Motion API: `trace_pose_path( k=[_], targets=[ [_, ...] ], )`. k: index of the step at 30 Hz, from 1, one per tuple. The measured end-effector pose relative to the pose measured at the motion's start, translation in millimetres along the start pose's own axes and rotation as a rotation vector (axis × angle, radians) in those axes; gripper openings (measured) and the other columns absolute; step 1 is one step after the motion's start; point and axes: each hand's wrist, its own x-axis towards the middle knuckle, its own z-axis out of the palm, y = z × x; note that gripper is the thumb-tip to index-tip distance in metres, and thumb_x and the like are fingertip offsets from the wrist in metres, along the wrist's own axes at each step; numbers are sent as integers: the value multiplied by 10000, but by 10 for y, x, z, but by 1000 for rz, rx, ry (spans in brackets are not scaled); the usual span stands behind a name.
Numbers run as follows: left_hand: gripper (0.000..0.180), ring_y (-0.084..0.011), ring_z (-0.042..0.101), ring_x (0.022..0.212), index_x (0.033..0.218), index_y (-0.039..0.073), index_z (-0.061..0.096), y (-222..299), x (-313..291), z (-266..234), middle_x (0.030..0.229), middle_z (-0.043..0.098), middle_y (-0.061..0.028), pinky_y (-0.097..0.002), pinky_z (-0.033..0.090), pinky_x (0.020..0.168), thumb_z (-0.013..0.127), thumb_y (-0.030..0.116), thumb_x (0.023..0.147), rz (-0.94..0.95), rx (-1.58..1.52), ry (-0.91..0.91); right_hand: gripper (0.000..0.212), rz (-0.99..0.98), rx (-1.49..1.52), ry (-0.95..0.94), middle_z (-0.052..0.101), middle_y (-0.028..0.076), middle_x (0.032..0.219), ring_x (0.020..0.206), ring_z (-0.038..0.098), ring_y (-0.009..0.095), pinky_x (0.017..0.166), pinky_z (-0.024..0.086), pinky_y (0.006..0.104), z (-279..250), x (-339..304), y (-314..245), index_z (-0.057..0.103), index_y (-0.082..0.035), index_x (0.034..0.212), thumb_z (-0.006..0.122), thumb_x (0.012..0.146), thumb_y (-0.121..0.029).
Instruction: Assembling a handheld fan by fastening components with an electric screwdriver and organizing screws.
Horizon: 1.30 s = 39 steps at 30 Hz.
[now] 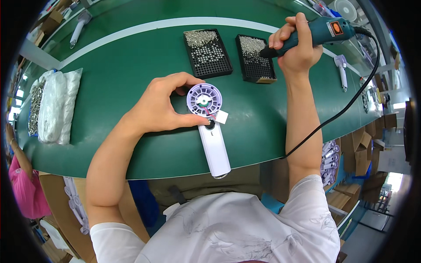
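Indoors, over a green worktable [254, 118], our right hand [301, 48] wraps tightly around a corded teal power tool [322, 31]; our left hand [162, 103], half open, clasps a white-and-lilac handheld fan [213, 142] by its round head. Beyond, between our hands, two black trays [218, 70] hold small metal pieces [201, 38].

L grip [154, 104] clasps white-lilac handheld fan [212, 136] at edge of green counter [258, 118]; R grip [300, 51] holds teal elec. driver [316, 31] near black tray [258, 72] w/ sm. metal pcs [253, 44].

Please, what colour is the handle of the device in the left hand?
The handle is white, best in the head view.
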Motion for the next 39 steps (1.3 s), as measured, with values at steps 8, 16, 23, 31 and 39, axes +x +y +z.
trace_pose_path(
  k=[8,16,23,31,39],
  targets=[
    [691,-157,663,943,1199,5,693,8,-11,2,1082,745,-70,-294,507,871,988,254,625,-16,-12,-12,219,35,-34,89,568,86,607,431,539,194,444,490,363,148,-71,-18,642,34,928,656,1003,-171],
    [698,-156,664,949,1204,1,689,12,-5,-2,1094,743,-71,-298,507,875,991,256,628,-12,-10,-17,244,77,-49,154,547,80,594,407,531,196,416,487,343,194,-88,-34,625,21,911,660,1008,-200],
    [697,-152,656,956,1204,-1,686,29,-10,-15,1102,741,-73,-295,503,880,993,254,632,-24,-8,-27,231,61,-67,140,554,81,589,402,533,192,408,480,334,182,-93,2,626,19,903,670,1000,-187],
    [705,-146,649,959,1207,-1,684,16,0,-7,1101,738,-71,-294,500,892,994,262,631,-23,-7,-29,252,62,-198,26,607,61,593,435,580,155,428,467,276,216,-98,49,621,-33,791,699,987,-171],
    [687,-150,658,934,1199,13,689,33,6,52,1093,738,-69,-294,518,875,992,267,637,-31,9,-7,182,-60,-170,-8,600,97,624,447,556,192,467,504,369,158,-103,36,658,56,943,682,981,-121]
  ],
)
